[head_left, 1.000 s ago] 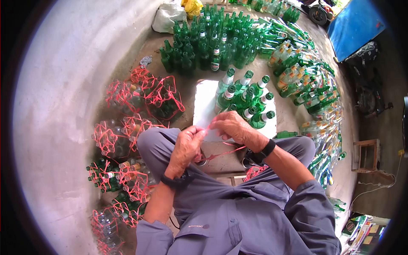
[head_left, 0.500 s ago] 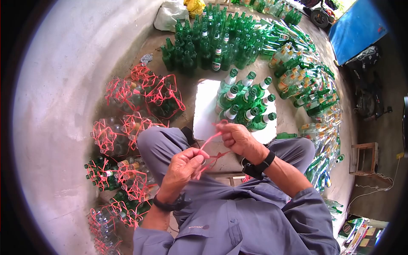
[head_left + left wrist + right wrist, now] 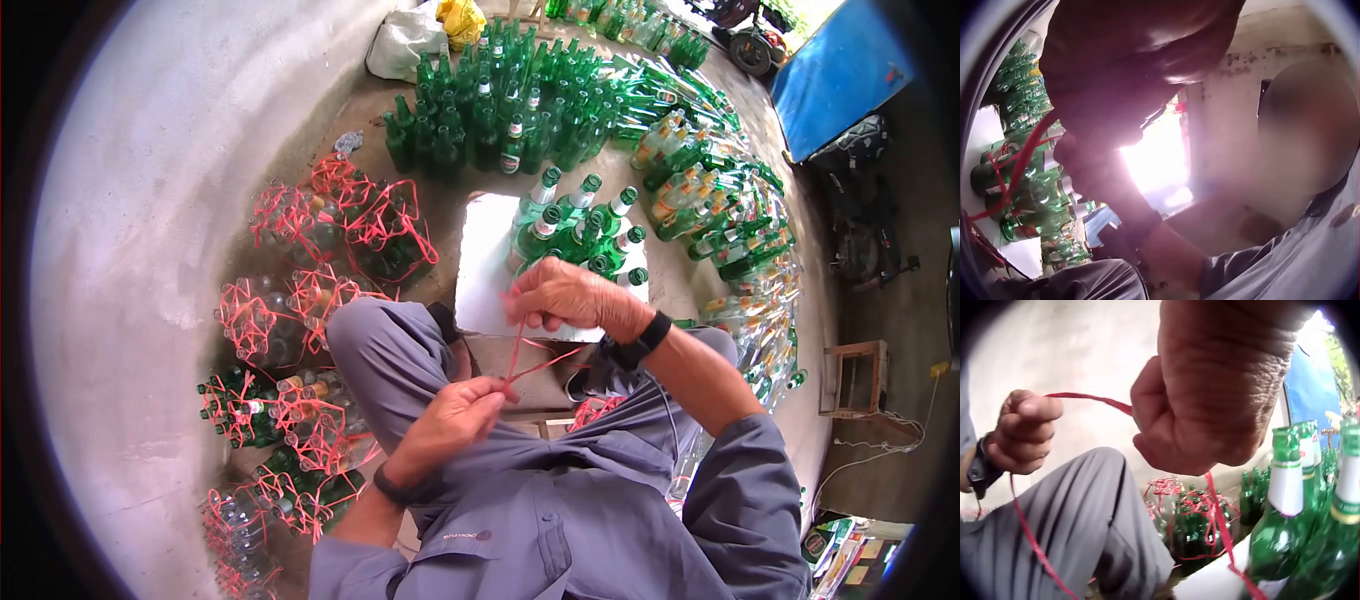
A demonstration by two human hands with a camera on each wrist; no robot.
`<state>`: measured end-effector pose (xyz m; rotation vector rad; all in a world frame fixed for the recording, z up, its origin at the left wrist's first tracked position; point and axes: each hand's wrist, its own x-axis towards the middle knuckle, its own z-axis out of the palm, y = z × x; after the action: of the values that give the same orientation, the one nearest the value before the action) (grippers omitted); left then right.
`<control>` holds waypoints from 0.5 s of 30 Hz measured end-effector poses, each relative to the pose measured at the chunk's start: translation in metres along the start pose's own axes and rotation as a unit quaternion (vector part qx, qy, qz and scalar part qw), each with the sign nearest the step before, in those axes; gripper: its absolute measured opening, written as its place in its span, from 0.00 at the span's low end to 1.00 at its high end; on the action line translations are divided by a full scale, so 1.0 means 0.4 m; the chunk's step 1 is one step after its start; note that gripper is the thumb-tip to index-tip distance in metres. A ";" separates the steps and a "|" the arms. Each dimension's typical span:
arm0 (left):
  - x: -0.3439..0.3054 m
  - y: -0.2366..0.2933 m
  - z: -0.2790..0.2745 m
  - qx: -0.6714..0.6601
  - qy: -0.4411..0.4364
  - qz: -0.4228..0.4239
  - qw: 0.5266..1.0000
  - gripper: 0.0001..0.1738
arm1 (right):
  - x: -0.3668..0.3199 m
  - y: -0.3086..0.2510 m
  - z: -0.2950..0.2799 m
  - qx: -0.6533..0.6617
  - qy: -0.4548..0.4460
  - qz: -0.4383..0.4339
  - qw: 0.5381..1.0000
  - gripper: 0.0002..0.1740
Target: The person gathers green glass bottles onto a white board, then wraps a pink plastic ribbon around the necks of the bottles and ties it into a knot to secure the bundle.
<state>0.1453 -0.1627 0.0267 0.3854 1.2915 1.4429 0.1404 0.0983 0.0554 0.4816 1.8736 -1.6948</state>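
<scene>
"Fingers: left hand (image 3: 455, 420) pinches thin red plastic ribbon (image 3: 1090, 397); right hand (image 3: 575, 298) curls round it."

"Change?"

"Hands drawn farther apart, lengthening the span; work seems confined to ribbon. Green glass bottles (image 3: 575, 215) stand beyond, on white flat board (image 3: 485, 250)."

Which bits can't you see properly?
Head view: bottoms of some near bottles, behind the right hand; label words on far bottles, too small.
Right wrist view: right fingertips, behind the hand's back; rest of the red strap, cut by bottom edge.
Left wrist view: whatever bright glare covers.
</scene>
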 end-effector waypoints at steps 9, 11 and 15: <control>0.199 0.003 0.006 0.054 0.049 0.059 0.996 0.14 | 0.049 -0.078 -0.078 -0.217 0.046 -0.075 0.972 0.10; 0.248 -0.013 0.004 0.028 0.062 0.072 0.995 0.14 | 0.066 -0.064 -0.088 -0.328 0.108 -0.189 0.919 0.10; 0.335 -0.032 -0.004 0.017 0.122 0.048 0.991 0.13 | 0.072 -0.039 -0.098 -0.422 0.155 -0.248 0.858 0.07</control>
<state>0.1048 -0.0523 -0.0387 0.3040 1.5123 1.5874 0.1021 0.1317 0.0515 -0.1191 2.9053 -0.8803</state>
